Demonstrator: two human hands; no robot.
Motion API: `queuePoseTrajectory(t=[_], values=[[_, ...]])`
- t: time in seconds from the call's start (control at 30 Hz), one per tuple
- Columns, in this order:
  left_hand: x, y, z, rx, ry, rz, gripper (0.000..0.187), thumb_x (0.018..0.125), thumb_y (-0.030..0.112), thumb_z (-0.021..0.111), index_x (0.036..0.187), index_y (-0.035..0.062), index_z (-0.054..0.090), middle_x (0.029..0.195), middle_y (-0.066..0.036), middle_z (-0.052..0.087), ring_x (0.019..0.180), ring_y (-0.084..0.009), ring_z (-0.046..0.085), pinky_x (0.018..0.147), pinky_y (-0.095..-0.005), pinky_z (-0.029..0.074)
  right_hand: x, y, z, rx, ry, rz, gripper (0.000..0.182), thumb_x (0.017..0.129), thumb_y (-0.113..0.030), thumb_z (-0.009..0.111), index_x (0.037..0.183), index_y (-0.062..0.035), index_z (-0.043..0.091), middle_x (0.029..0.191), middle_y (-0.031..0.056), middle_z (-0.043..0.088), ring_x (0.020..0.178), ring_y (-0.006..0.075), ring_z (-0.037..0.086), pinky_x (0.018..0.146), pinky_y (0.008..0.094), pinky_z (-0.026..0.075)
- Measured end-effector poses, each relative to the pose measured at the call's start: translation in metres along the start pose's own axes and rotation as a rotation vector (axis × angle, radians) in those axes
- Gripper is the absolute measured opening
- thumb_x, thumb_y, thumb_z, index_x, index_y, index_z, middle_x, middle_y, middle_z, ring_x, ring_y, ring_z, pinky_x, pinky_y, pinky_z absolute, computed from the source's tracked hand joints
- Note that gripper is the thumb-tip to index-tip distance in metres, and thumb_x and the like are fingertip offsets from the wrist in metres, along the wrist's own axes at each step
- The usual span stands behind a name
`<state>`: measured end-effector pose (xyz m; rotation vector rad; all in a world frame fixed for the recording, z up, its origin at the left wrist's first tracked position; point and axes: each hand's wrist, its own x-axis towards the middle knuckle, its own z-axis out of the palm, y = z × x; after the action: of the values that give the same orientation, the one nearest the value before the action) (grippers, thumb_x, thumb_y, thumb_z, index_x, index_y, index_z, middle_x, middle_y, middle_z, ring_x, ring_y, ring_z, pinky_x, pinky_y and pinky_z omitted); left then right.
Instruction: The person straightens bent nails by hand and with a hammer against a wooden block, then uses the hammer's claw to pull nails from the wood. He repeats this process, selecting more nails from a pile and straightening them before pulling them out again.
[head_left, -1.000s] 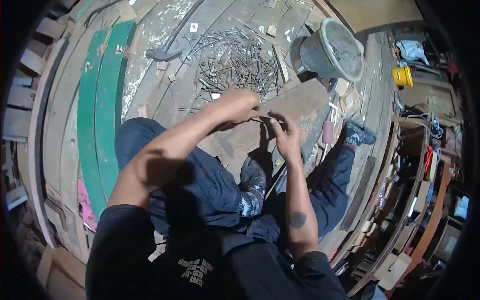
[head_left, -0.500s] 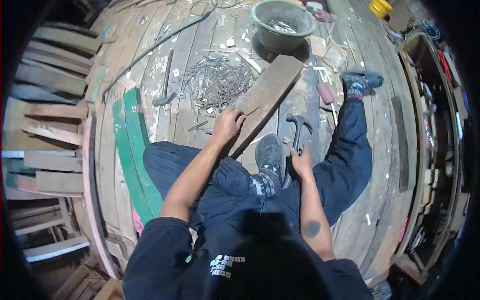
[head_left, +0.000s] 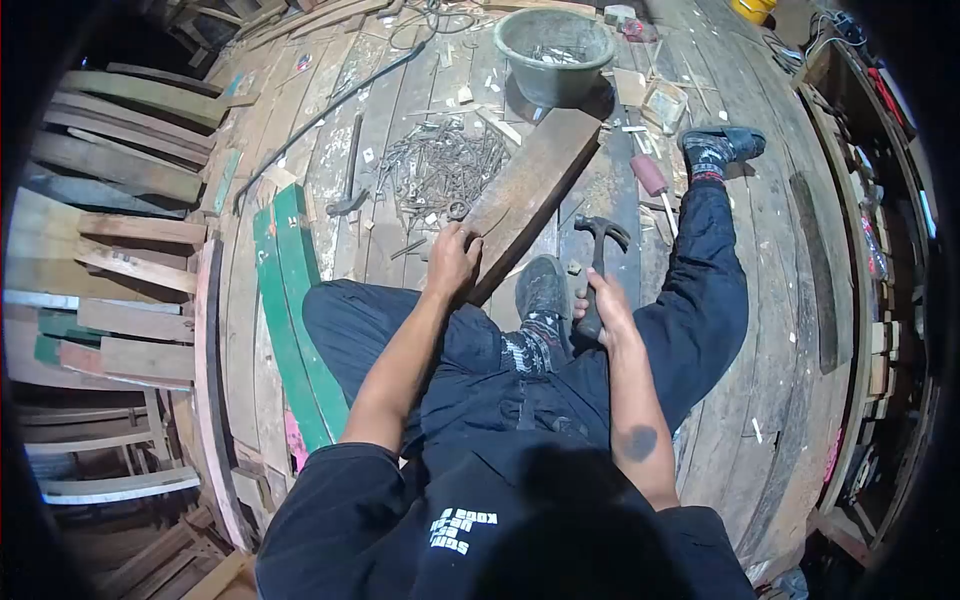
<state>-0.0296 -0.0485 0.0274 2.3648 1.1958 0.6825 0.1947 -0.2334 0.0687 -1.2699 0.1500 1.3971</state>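
My left hand [head_left: 455,258] rests at the near left edge of a thick wooden beam [head_left: 545,165], its fingers pinched together. A thin dark nail [head_left: 503,218] lies against the beam's top by the fingertips; its end in my fingers is hidden. My right hand [head_left: 606,303] is wrapped round the handle of a claw hammer [head_left: 600,235], whose head points away from me over the floor, right of the beam and apart from it. Just beyond my left hand is a heap of old nails [head_left: 440,165], with a metal ring-shaped piece [head_left: 458,210] at its near edge.
A grey bucket [head_left: 555,75] with metal bits stands beyond the beam. A pry bar [head_left: 330,120] and another hammer [head_left: 347,205] lie left of the heap. A pink-headed mallet [head_left: 649,175] lies right. Green planks [head_left: 290,290] and stacked timber [head_left: 130,230] are at left.
My right hand has shifted its grip and turned on the hammer, whose handle end now sits closer to my hand. My left hand stays at the beam. The view has tilted slightly.
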Motion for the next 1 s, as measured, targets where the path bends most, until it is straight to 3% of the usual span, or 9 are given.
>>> queuePoseTrajectory(t=[0.17,0.23,0.27,0.37,0.4,0.43,0.53,0.63,1.0], values=[[-0.001,-0.006,0.007,0.113,0.109,0.031,0.020,0.086,0.017,0.069,0.097,-0.0003,0.069,0.099,-0.018,0.064,0.098,-0.0375,0.063,0.087,-0.0464,0.051,-0.009,0.014,-0.011,-0.060,-0.046,-0.018,0.018,0.101,-0.020,0.058,0.105,-0.0097,0.044,0.070,0.0024,0.047,0.051,0.0115,0.046,0.043,0.0299,0.042],[-0.001,-0.007,0.008,0.120,0.107,0.042,0.020,0.086,0.017,0.068,0.098,0.0006,0.069,0.099,-0.018,0.064,0.097,-0.0372,0.063,0.086,-0.0467,0.051,-0.030,0.018,0.002,-0.320,-0.082,-0.280,0.015,0.102,-0.018,0.057,0.105,-0.0089,0.045,0.067,0.0013,0.045,0.048,0.0104,0.045,0.041,0.0297,0.041],[-0.001,-0.006,0.008,0.129,0.057,-0.017,0.019,0.087,0.016,0.068,0.099,0.0021,0.070,0.100,-0.016,0.064,0.097,-0.0365,0.063,0.085,-0.0472,0.051,-0.035,0.018,0.006,-0.328,-0.123,-0.331,0.026,0.102,-0.017,0.056,0.125,-0.0068,0.046,0.069,0.0019,0.047,0.046,0.0109,0.046,0.040,0.0306,0.041],[-0.001,-0.003,0.007,0.163,0.077,-0.025,0.021,0.091,0.020,0.065,0.102,0.0033,0.071,0.103,-0.017,0.063,0.098,-0.0368,0.063,0.085,-0.0464,0.051,-0.051,0.016,0.025,-0.488,-0.094,-0.550,0.052,0.102,-0.011,0.055,0.149,-0.0075,0.034,0.077,0.0038,0.051,0.046,0.0105,0.049,0.039,0.0301,0.044],[0.000,-0.004,0.008,0.179,0.095,-0.007,0.020,0.091,0.020,0.065,0.101,0.0036,0.071,0.101,-0.016,0.063,0.094,-0.0369,0.064,0.082,-0.0459,0.051,-0.055,0.012,0.026,-0.572,-0.106,-0.506,0.057,0.100,-0.013,0.057,0.152,-0.0069,0.033,0.089,0.0115,0.064,0.058,0.0209,0.064,0.054,0.0383,0.055],[0.001,-0.005,0.008,0.179,0.095,-0.009,0.020,0.091,0.020,0.065,0.101,0.0036,0.071,0.101,-0.016,0.063,0.094,-0.0369,0.064,0.082,-0.0459,0.051,-0.050,0.015,0.025,-0.573,-0.107,-0.505,0.057,0.100,-0.013,0.057,0.152,-0.0069,0.033,0.089,0.0115,0.064,0.058,0.0209,0.064,0.054,0.0383,0.055],[0.002,-0.006,0.009,0.135,0.069,-0.047,0.018,0.088,0.019,0.069,0.097,0.0030,0.071,0.098,-0.016,0.065,0.096,-0.0356,0.064,0.083,-0.0468,0.052,-0.033,0.033,0.020,-0.907,-0.017,-0.906,0.050,0.097,-0.020,0.061,0.143,-0.0035,0.048,0.120,0.0262,0.067,0.108,0.0444,0.067,0.097,0.0467,0.049],[0.002,-0.008,0.009,0.126,0.085,-0.029,0.018,0.088,0.018,0.069,0.097,0.0028,0.072,0.097,-0.016,0.066,0.095,-0.0365,0.065,0.083,-0.0473,0.052,-0.036,0.037,0.019,-1.027,-0.010,-0.651,0.045,0.097,-0.021,0.062,0.138,-0.0035,0.053,0.110,0.0304,0.068,0.106,0.0482,0.065,0.091,0.0486,0.050],[0.002,-0.010,0.008,0.103,0.054,-0.045,0.020,0.087,0.018,0.071,0.100,0.0037,0.073,0.095,-0.018,0.066,0.092,-0.0377,0.065,0.081,-0.0474,0.052,-0.039,0.043,0.034,-1.090,-0.061,-0.856,0.040,0.095,-0.023,0.064,0.131,-0.0046,0.058,0.102,0.0312,0.068,0.101,0.0504,0.064,0.084,0.0502,0.052]])
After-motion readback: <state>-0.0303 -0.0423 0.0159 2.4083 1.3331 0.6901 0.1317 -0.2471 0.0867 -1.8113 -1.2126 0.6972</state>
